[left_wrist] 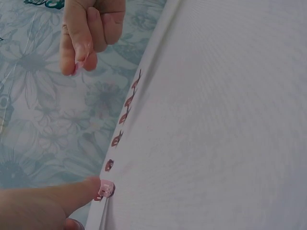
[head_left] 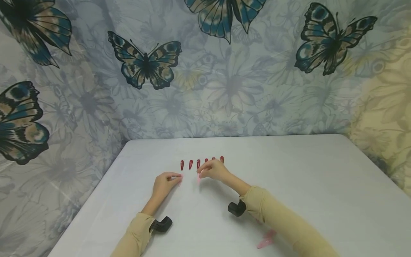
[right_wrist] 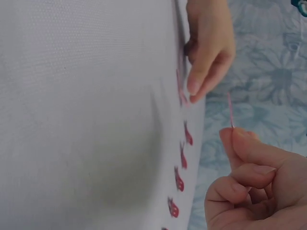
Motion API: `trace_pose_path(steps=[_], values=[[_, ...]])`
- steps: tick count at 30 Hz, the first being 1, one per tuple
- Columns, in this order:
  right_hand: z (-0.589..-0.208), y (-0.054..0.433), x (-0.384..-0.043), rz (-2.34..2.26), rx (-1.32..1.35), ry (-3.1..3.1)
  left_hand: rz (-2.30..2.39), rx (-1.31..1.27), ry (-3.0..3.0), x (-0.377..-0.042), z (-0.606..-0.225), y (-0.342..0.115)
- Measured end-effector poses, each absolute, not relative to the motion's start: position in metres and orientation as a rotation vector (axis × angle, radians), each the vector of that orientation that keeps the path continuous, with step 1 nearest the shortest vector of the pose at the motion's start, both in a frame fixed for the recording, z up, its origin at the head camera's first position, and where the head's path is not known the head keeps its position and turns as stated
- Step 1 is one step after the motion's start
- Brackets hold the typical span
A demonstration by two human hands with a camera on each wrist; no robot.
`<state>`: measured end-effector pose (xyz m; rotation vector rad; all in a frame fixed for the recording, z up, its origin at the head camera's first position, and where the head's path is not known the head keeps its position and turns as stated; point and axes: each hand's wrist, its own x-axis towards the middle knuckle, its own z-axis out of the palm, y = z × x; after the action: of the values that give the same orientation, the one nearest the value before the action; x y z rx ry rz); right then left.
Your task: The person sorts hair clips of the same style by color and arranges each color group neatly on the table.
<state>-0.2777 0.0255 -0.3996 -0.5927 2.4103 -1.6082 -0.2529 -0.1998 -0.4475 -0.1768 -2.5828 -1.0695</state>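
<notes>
A row of several red snap hair clips (head_left: 191,164) lies across the white table. My left hand (head_left: 164,185) is just in front of the row's left end, thumb and fingertips pinching a pink snap hair clip (left_wrist: 107,187) low at the table surface. Farther right, my right hand (head_left: 216,170) holds a second pink hair clip (right_wrist: 230,110) by its end between thumb and forefinger, raised above the table, its other fingers curled in. From the head, this hand covers part of the red row.
More pink hair clips (head_left: 266,240) lie together near the front of the white table (head_left: 321,185), beside the right sleeve (head_left: 285,221). Butterfly-print fabric (head_left: 231,89) hangs behind the table's back edge. Each wrist wears a black camera (head_left: 237,208).
</notes>
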Motion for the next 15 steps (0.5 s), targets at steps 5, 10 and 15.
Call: trace_pose_path(steps=[5,10,15], values=[[-0.407,0.013,-0.282,-1.559,-0.610,2.523,-1.075,-0.208,-2.585,-0.252,-0.447,-0.200],[-0.410,0.001,-0.284,-1.550,-0.667,2.577,-1.080,-0.206,-2.582,-0.251,-0.447,-0.200],[-0.414,-0.007,-0.286,-1.534,-0.694,2.591,-1.058,-0.220,-2.584,-0.252,-0.446,-0.200]])
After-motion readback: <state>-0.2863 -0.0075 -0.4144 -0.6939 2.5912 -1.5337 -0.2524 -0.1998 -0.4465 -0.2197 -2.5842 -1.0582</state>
